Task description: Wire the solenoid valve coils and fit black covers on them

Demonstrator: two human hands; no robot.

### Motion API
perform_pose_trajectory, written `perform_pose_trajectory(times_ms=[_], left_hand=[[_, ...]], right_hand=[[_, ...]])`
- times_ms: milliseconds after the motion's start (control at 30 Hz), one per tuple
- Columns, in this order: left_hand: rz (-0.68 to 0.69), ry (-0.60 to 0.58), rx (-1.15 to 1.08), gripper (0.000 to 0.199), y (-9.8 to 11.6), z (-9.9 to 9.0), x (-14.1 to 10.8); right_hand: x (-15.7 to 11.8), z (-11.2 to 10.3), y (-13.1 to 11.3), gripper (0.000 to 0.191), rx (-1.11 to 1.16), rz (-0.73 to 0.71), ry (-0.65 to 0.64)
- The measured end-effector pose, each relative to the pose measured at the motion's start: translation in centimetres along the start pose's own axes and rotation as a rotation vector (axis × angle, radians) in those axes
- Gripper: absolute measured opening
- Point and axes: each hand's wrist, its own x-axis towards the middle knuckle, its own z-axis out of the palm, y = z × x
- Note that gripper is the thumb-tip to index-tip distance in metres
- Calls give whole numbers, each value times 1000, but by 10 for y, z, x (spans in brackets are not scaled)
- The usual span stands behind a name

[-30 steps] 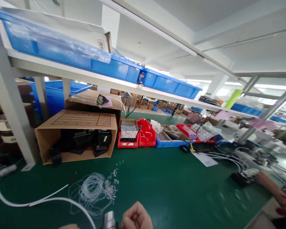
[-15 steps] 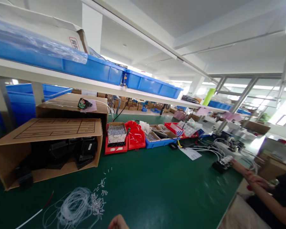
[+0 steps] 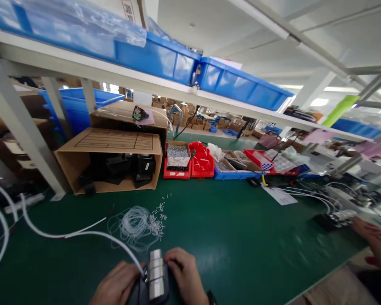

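At the bottom centre of the head view is a black device (image 3: 165,286) with a row of silver metal cylinders (image 3: 156,273) along its top. A white cable (image 3: 123,245) enters it on the left and runs away over the bench. My left hand (image 3: 117,283) is closed on the device's left side, its fingertips partly hidden. My right hand (image 3: 186,273) grips the right side, thumb and bent fingers against the black edge. Just beyond lies a loose coil of clear thin tubing (image 3: 135,224), beside a scatter of small cut tube pieces (image 3: 157,224).
An open cardboard box (image 3: 108,142) of black parts stands back left. Red bins (image 3: 178,173) and a blue tray (image 3: 235,174) line the back under a shelf (image 3: 165,82). At right, another person's hands (image 3: 371,233) are by a similar device (image 3: 336,218).
The view has tilted down and turned left. Both my hands and the device with its white cable now show; before, only part of one hand was visible at the bottom edge.
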Motion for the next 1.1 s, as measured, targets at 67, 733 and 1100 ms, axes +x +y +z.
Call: perform_pose_trajectory(times_ms=[67,733,1100], left_hand=[[-24,-29,18,27,3,-1,-6],[-553,45,-433,33,10,3,-10],[-415,117,-377,28,-6,12,-14]], right_hand=[[-6,-2,-4,21,69,62,-21],[108,10,13,18,-793,108,-16],[122,31,-6,31,-1110,156,-160]])
